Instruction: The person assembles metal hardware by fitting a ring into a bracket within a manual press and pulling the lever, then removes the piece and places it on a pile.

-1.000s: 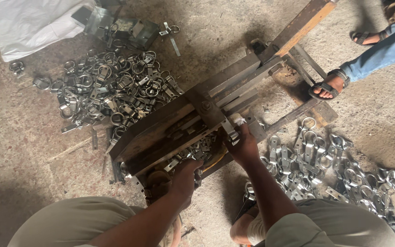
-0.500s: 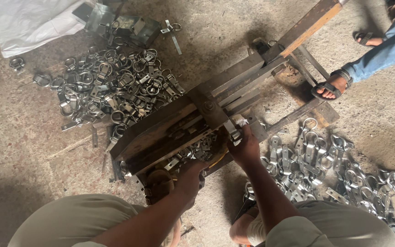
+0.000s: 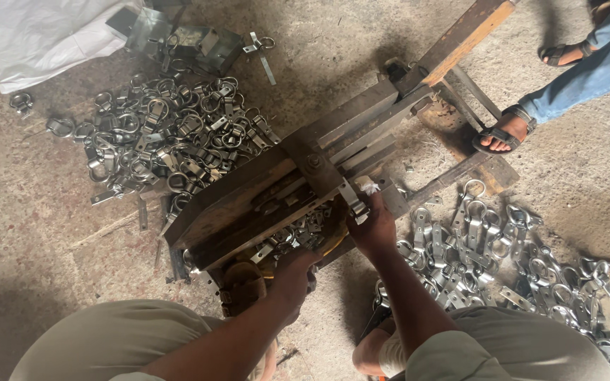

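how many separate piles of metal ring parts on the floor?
2. One pile of metal ring parts lies up-left of the wooden press jig; the other pile lies right of the right hand. A few strays sit apart; more may be hidden under the jig.

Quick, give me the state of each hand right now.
Left hand: closed among the small metal parts under the press; what it holds cannot be told.
Right hand: closed on a metal strip.
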